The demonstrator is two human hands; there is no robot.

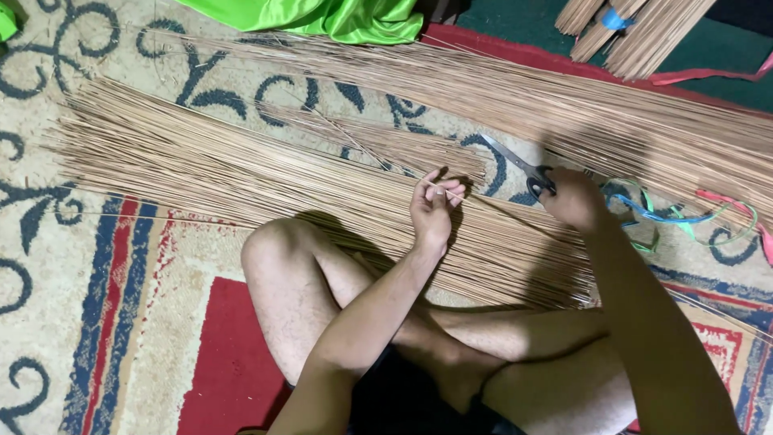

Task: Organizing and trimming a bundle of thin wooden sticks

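**A:** Left hand (431, 211) is up over the knee, fingers pinched together on one thin stick (448, 192), which runs off to the right toward the other hand.

**B:** And the right hand (573, 198) is closed around the black handles of a pair of scissors (522, 168), blades slightly parted and pointing up and to the left, above the stick.

**A:** Are the blades touching the stick?

**B:** Can't tell from here; they look just above it.

**A:** Under both hands lies a broad spread of sticks (241, 173) across the patterned carpet (88, 266), reaching from the far left to the person's crossed legs.

**B:** A second long pile (564, 105) lies farther back, running to the right edge. Tied bundles (636, 32) sit in the top right corner.

**A:** Coloured ribbons (684, 217) lie just right of the scissors hand, and green cloth (338, 18) is bunched at the top.
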